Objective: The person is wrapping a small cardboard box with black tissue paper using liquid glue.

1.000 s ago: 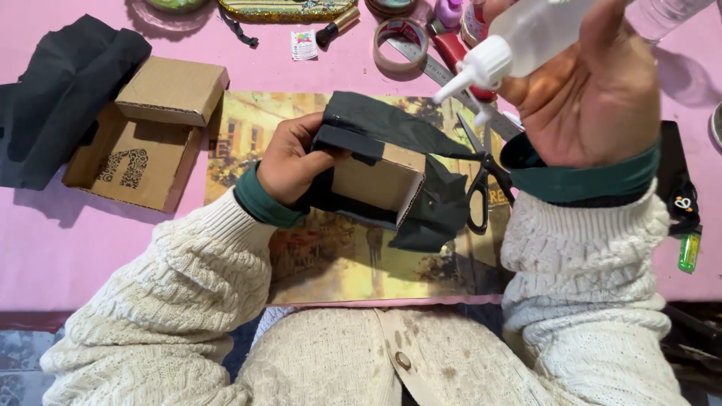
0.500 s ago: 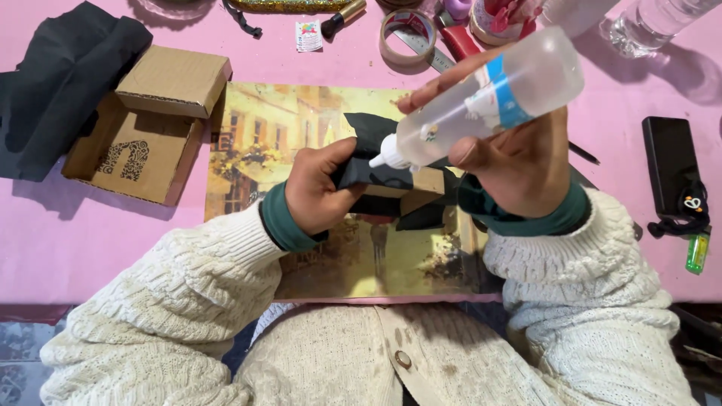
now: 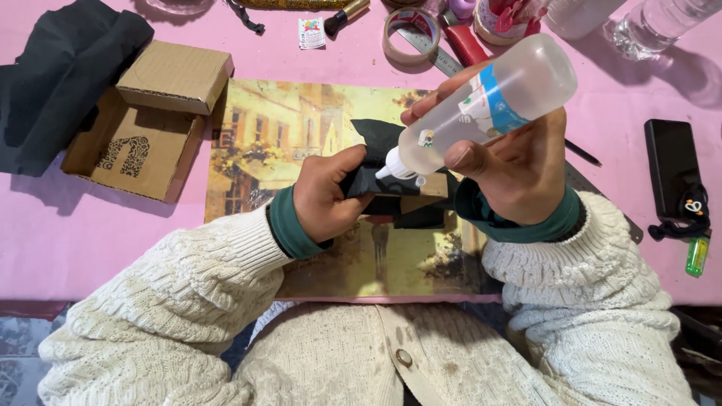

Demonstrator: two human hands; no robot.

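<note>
Hands: right hand (image 3: 519, 162) still grips glue bottle (image 3: 481, 105), nozzle lowered, seemingly touching left-held black-covered box (image 3: 391, 188).

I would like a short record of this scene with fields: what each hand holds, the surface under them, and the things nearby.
left hand: grips a small box partly wrapped in black paper
right hand: holds a clear glue bottle, nozzle tilted down toward the black paper
under the hands: painted picture mat on a pink table
left side: open cardboard box, black cloth
right side: black phone, green lighter
top: tape roll
</note>
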